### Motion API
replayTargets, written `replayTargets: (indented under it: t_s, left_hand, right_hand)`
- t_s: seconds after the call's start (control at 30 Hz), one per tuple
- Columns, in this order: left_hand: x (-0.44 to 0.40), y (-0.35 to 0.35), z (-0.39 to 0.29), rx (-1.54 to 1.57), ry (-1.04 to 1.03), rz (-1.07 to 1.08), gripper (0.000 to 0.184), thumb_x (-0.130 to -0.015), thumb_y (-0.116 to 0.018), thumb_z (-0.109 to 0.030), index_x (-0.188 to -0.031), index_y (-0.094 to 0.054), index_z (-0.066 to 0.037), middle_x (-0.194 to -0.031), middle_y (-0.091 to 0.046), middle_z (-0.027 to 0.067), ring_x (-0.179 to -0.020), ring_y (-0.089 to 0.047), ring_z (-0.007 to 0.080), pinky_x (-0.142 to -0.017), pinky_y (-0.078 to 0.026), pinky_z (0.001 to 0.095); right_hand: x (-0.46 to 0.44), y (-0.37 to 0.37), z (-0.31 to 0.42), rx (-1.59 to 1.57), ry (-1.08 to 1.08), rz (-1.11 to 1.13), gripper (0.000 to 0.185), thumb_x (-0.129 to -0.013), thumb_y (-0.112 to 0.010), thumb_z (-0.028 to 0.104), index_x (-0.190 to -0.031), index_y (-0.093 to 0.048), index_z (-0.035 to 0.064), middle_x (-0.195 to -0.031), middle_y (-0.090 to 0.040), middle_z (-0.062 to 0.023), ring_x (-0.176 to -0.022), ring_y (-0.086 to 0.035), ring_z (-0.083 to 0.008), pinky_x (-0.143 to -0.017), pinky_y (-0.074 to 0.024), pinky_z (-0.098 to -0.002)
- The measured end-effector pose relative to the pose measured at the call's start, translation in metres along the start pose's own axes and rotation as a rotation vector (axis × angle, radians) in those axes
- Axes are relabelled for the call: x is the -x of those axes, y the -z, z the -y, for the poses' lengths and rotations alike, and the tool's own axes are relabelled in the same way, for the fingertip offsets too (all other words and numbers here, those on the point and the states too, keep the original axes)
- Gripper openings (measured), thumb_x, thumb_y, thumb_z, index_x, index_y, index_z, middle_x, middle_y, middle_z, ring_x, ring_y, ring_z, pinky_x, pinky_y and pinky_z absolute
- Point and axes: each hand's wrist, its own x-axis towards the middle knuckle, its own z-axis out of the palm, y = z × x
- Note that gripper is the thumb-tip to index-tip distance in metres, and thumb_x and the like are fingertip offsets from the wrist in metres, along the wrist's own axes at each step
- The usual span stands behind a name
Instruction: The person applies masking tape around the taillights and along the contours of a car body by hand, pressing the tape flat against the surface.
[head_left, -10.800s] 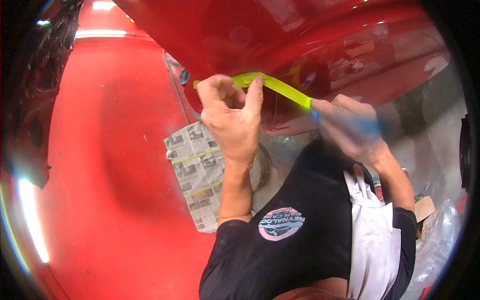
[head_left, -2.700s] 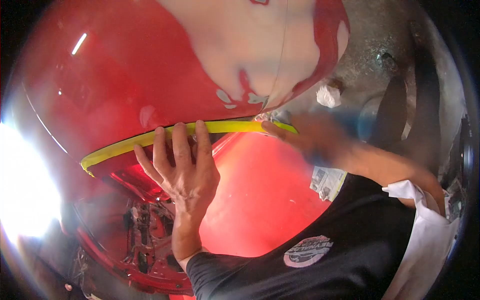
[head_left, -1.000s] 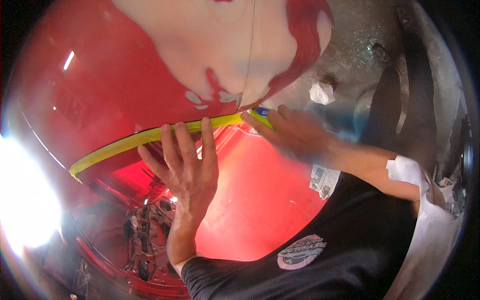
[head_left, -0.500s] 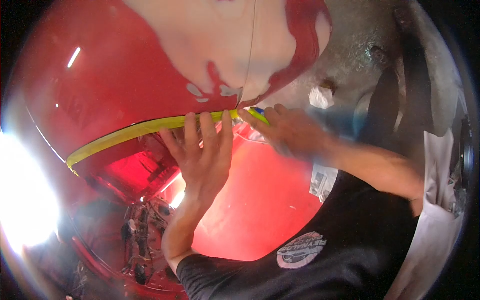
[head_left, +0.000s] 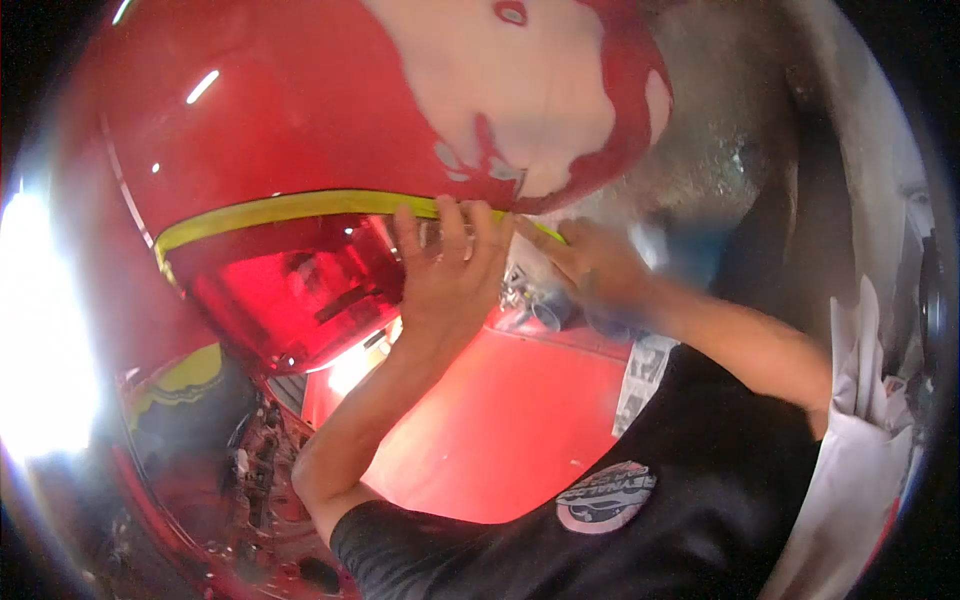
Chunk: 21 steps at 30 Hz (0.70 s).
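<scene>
A strip of yellow-green masking tape (head_left: 290, 208) follows the edge of a red car body panel (head_left: 270, 110), above a red tail light (head_left: 300, 290). My left hand (head_left: 455, 255) has its fingers stretched out, their tips pressing on the tape. Close to its right, my right hand (head_left: 605, 265) is closed on the tape's far end, near the panel's corner. What else lies inside that hand is hidden and slightly blurred. A pale, sanded-looking patch (head_left: 510, 80) with irregular borders covers part of the panel above my hands.
A brightly lit red surface (head_left: 490, 420) lies below my hands. Printed paper (head_left: 645, 380) hangs beside my black shirt (head_left: 640, 540). Dark mechanical parts (head_left: 260, 480) show at lower left, and a strong light (head_left: 45, 330) glares at the left edge. Concrete floor (head_left: 700, 110) is at upper right.
My view has shifted, so the panel sits further right and more of the tail light shows. My left hand stays on the tape; my right hand remains closed, slightly further right and lower.
</scene>
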Motion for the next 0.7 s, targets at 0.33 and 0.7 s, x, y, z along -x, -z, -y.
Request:
replayTargets:
  t_s: [0.33,0.7]
  left_hand:
    - [0.0,0.014,0.008,-0.032,-0.077,-0.032,0.051,-0.094,-0.059,-0.022,-0.144,-0.065,-0.012,-0.145,-0.051,0.0211,-0.139,-0.045,0.0469,-0.111,-0.033,0.0805]
    - [0.026,-0.013,-0.067,0.21,0.017,0.077,0.06,-0.097,-0.055,-0.027,-0.15,-0.055,0.001,-0.172,-0.033,0.0186,-0.162,-0.02,0.0392,-0.129,-0.014,0.0638]
  right_hand:
    - [0.019,-0.05,-0.052,-0.38,-0.228,0.648,0.044,-0.102,-0.057,0.027,-0.144,-0.066,0.0143,-0.127,-0.072,-0.0225,-0.113,-0.071,-0.0392,-0.101,-0.0538,-0.0489]
    - [0.108,0.118,-0.095,0.009,-0.512,0.057,0.043,-0.098,-0.056,0.018,-0.135,-0.067,-0.0004,-0.112,-0.07,-0.0337,-0.108,-0.069,-0.0488,-0.097,-0.0534,-0.0532]
